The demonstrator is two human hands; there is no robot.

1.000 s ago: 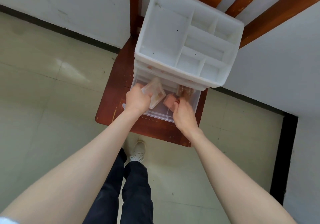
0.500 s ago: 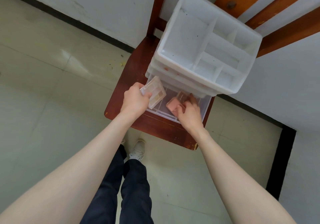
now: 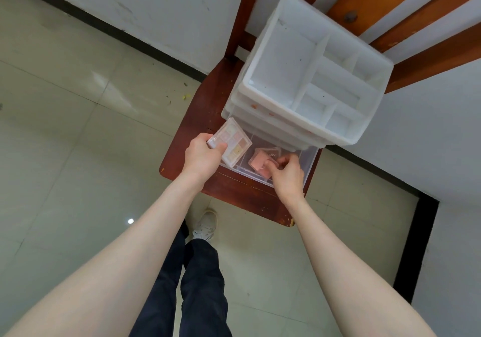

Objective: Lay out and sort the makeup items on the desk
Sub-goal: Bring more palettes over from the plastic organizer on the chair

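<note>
left hand: the left hand grips the multi-shade palette by its near corner, thumb on top, and holds it above the left end of the clear drawer.
palette change: half a second ago the palette is tilted with its pans barely showing; now it faces up, its pale pink, peach and yellow pans readable, and it sits a little higher against the organiser's front.
right hand: the right hand is down in the drawer, fingers curled and pinching the pink compact; a second ago it only reaches in beside it.
second compact: another pinkish case lies in the drawer just behind, touching or nearly touching the held one; I cannot tell which.
organiser: the white organiser stands on a wooden chair, its top compartments bare.
view change: the camera has swung, so the chair sits further right in the frame.
meaning for task: both hands now carry an item, so the emptying of the drawer looks underway; no worktop is in view, and laying out and sorting are not yet begun.
</note>
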